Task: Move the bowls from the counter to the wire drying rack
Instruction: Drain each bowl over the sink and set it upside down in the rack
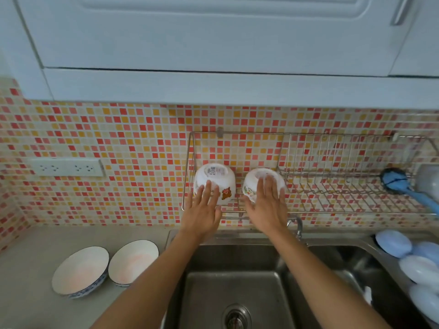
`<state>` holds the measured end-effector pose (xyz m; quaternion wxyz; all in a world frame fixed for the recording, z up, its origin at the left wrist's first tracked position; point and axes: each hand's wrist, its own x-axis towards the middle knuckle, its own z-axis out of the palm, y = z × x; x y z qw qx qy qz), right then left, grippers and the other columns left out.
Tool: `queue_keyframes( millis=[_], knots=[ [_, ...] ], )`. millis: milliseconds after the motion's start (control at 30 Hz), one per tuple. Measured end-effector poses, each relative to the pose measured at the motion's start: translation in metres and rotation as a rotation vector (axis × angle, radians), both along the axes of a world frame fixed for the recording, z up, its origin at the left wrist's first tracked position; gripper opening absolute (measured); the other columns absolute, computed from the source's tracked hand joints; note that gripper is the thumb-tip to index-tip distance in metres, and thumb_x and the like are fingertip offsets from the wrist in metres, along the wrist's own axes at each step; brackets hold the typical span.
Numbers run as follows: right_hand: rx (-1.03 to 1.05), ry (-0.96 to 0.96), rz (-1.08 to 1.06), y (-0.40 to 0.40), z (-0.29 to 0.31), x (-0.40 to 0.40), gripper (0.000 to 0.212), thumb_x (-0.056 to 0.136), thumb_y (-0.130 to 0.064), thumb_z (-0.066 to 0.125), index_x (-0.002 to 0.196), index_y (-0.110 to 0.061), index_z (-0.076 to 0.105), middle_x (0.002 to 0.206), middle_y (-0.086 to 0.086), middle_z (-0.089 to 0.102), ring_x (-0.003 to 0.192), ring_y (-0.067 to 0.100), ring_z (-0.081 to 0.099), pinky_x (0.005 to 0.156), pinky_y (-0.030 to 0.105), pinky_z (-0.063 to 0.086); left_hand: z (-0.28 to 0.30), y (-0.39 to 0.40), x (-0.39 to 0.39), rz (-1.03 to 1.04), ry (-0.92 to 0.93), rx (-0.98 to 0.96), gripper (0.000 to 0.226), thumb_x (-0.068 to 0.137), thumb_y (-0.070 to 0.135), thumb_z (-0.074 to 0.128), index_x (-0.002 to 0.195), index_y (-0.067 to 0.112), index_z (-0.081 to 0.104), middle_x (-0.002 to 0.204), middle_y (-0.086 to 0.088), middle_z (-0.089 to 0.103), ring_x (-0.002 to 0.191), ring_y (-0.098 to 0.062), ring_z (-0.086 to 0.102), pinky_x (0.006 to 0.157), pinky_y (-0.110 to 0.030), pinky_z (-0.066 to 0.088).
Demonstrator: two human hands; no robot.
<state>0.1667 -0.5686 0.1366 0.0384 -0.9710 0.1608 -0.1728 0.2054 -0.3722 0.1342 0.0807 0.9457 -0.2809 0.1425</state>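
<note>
Two small white cartoon-printed bowls sit upside down at the left end of the wire drying rack: the left hand spreads its fingers over one bowl, the right hand over the other, seemingly just setting them down. Two blue-rimmed bowls remain on the table, so about half is done.

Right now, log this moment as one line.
left hand on upturned bowl in wire rack | right hand on second bowl | two bowls on counter
</note>
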Motion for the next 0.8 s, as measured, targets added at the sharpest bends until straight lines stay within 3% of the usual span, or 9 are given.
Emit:
queue_keyframes(
  millis=[167, 533, 600, 667, 733, 800],
  knots=[
    [0.048, 0.131, -0.019, -0.007, 0.004, -0.008, 0.091, 0.092, -0.072, 0.009, 0.156, -0.008, -0.005, 0.164, 0.014, -0.009, 0.151, 0.027, -0.007, 0.121, 0.050, -0.005, -0.011, -0.010, 0.018, 0.013, 0.000, -0.009, 0.069, 0.086, 0.057, -0.014, 0.147, 0.025, -0.021, 0.155, 0.000, -0.026, 0.144, -0.023, -0.020, 0.116, -0.047, -0.013],
    [0.104, 0.183, -0.004, -0.008, 0.008, -0.006, 0.091, 0.092, -0.071, 0.014, 0.155, -0.009, -0.008, 0.164, 0.013, -0.012, 0.151, 0.026, -0.010, 0.121, 0.048, -0.005, -0.011, -0.003, 0.005, 0.047, -0.028, -0.013, 0.067, 0.089, 0.054, -0.011, 0.146, 0.020, -0.019, 0.156, -0.002, -0.020, 0.145, -0.023, -0.016, 0.111, -0.041, -0.021],
    [0.075, 0.125, 0.005, -0.007, 0.006, -0.008, 0.086, 0.094, -0.068, 0.017, 0.156, -0.010, 0.001, 0.164, 0.014, -0.003, 0.152, 0.027, -0.002, 0.120, 0.046, -0.004, -0.016, 0.002, -0.005, 0.060, -0.039, -0.041, 0.067, 0.093, 0.054, -0.004, 0.149, 0.019, -0.015, 0.157, -0.001, -0.019, 0.144, -0.023, -0.019, 0.111, -0.041, -0.022],
    [0.061, -0.040, 0.034, -0.004, -0.002, -0.015, 0.075, 0.098, -0.059, 0.027, 0.153, -0.009, 0.026, 0.162, 0.014, 0.020, 0.150, 0.027, 0.017, 0.122, 0.047, 0.001, -0.022, 0.011, -0.014, 0.048, -0.033, -0.075, 0.067, 0.096, 0.056, 0.004, 0.149, 0.020, -0.015, 0.157, 0.000, -0.021, 0.143, -0.020, -0.024, 0.115, -0.041, -0.019],
    [0.168, -0.276, 0.106, 0.006, -0.013, -0.028, 0.055, 0.098, -0.045, 0.045, 0.140, -0.009, 0.051, 0.151, 0.013, 0.044, 0.144, 0.027, 0.034, 0.122, 0.051, 0.012, -0.028, 0.030, -0.021, 0.053, 0.012, -0.133, 0.068, 0.096, 0.058, 0.005, 0.149, 0.021, -0.016, 0.157, 0.002, -0.023, 0.142, -0.016, -0.027, 0.118, -0.039, -0.014],
    [0.303, -0.433, 0.197, 0.025, -0.026, -0.043, 0.043, 0.095, -0.032, 0.057, 0.132, -0.010, 0.059, 0.148, 0.011, 0.049, 0.142, 0.026, 0.037, 0.121, 0.049, 0.017, -0.037, 0.055, -0.032, 0.093, 0.054, -0.205, 0.067, 0.095, 0.058, 0.004, 0.149, 0.023, -0.016, 0.156, 0.004, -0.023, 0.142, -0.014, -0.026, 0.118, -0.036, -0.013]
  ],
)
